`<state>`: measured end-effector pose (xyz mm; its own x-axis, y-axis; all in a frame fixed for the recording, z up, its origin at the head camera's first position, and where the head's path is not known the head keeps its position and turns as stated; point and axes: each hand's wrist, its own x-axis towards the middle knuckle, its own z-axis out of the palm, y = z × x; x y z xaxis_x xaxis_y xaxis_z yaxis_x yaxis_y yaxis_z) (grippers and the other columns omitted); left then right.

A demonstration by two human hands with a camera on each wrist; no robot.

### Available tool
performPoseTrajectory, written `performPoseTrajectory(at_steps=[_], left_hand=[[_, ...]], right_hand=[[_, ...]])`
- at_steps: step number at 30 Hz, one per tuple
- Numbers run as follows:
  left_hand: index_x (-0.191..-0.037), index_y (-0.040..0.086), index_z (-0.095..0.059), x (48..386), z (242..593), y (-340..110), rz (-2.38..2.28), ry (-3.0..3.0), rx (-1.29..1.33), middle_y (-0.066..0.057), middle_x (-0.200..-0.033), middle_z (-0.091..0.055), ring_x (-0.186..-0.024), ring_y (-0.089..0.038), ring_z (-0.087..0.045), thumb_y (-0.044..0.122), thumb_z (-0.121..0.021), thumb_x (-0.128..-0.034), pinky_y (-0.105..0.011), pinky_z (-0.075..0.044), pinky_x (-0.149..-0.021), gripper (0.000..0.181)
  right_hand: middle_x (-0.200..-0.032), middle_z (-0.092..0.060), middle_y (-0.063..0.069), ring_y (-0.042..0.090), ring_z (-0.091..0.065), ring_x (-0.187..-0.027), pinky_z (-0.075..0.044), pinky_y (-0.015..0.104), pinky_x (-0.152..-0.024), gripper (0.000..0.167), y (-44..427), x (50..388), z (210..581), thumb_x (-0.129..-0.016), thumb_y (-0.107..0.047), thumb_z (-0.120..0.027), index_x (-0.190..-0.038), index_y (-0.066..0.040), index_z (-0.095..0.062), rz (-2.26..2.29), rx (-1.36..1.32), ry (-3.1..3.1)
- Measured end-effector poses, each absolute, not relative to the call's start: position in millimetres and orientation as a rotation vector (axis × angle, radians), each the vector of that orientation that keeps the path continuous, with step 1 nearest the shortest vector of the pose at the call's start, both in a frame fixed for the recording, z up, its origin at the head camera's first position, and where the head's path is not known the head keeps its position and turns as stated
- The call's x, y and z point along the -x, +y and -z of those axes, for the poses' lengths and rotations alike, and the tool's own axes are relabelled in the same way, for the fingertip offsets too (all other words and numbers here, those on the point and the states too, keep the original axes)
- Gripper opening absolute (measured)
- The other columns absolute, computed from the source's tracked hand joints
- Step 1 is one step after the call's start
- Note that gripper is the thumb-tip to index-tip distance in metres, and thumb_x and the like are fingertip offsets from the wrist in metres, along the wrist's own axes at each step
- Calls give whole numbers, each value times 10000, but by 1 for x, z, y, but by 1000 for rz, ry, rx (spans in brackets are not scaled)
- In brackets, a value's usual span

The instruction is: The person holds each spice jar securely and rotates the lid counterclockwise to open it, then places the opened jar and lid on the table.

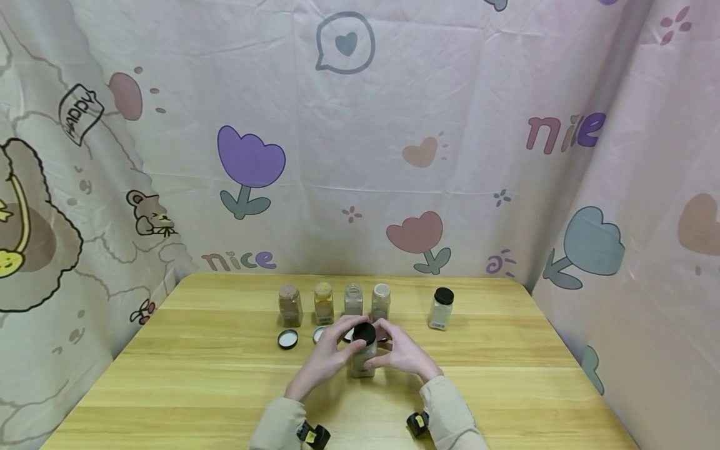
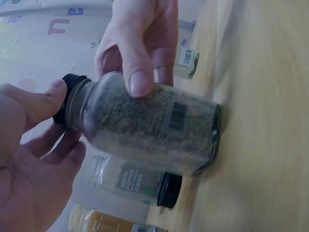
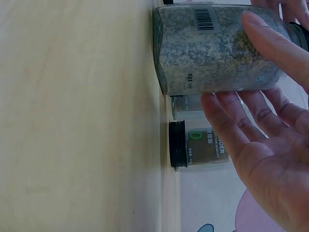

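A glass spice jar (image 1: 362, 364) full of grey-green flakes stands upright on the table in front of me, its black lid (image 2: 72, 101) on. My left hand (image 1: 330, 351) pinches this lid between thumb and fingers. My right hand (image 1: 400, 351) holds the jar's body, thumb on the near side and fingers behind, as the right wrist view shows. Behind the hands is a row of lidless jars: a brown one (image 1: 290, 306), a yellow one (image 1: 324, 304) and two pale ones, including a whitish jar (image 1: 380, 304).
A black-capped jar (image 1: 441, 309) with pale contents stands apart at the right. One upturned lid (image 1: 287, 339) lies before the brown jar, another lid (image 1: 319, 334) before the yellow one; more lids are partly hidden by the hands. A printed curtain (image 1: 349, 156) hangs behind the wooden table (image 1: 185, 375).
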<state>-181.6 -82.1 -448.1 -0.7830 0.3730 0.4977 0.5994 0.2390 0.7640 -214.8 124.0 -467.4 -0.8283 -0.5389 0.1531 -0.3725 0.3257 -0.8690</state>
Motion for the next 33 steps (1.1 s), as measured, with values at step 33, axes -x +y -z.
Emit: performPoseTrajectory(at_steps=[33], left_hand=[[-1305, 7, -624, 183, 451, -79, 1452, -2321, 895, -160, -1280, -612, -1191, -348, -615, 116, -690, -933, -473, -538, -1069, 393]], right_hand=[[-1120, -657, 69, 238, -620, -1089, -553, 382, -1064, 515, 124, 216, 471, -752, -114, -881, -1161, -87, -569, 1513, 850, 2409]])
